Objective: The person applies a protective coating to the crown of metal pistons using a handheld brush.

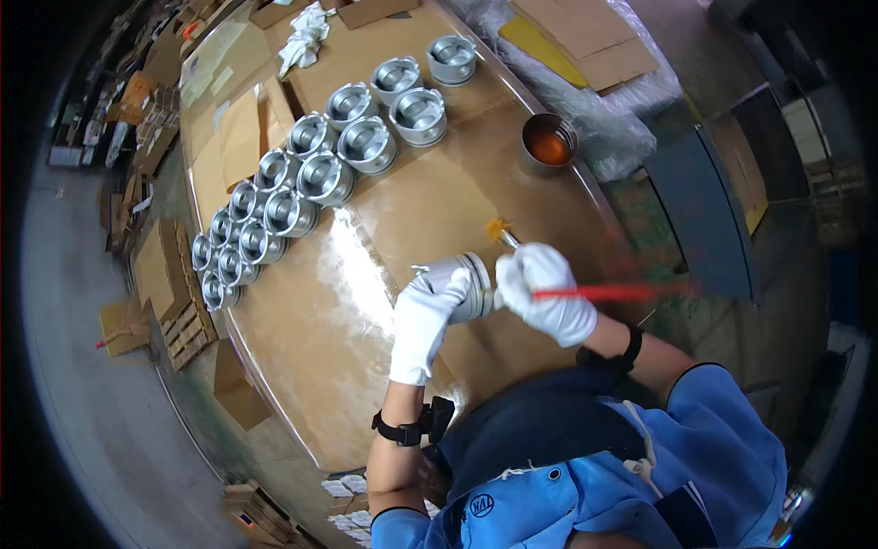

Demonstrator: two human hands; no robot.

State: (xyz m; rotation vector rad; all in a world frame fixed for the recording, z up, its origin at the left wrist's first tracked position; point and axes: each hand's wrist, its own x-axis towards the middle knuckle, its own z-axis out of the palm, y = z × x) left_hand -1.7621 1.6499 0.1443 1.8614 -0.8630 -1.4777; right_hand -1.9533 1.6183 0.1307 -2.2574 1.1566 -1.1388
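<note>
My left hand (422, 325), in a white glove, grips a silver metal piston (473, 285) from its left side, just above the brown table covering. The piston is tilted, with its ringed grooves facing right. My right hand (549, 291), also gloved, is closed around a brush (610, 293) with a red handle, blurred by motion. The brush's yellowish bristles stick out beyond my fingers, up and to the left, apart from the piston. My right fingertips are close beside the piston's right edge; whether they touch it I cannot tell.
Two rows of similar pistons (325, 177) run diagonally across the table's far left. A metal can (549, 145) with amber liquid stands near the right edge. A white cloth (306, 37) lies at the far end. Cardboard and plastic wrap (604, 123) sit beyond the table's right edge.
</note>
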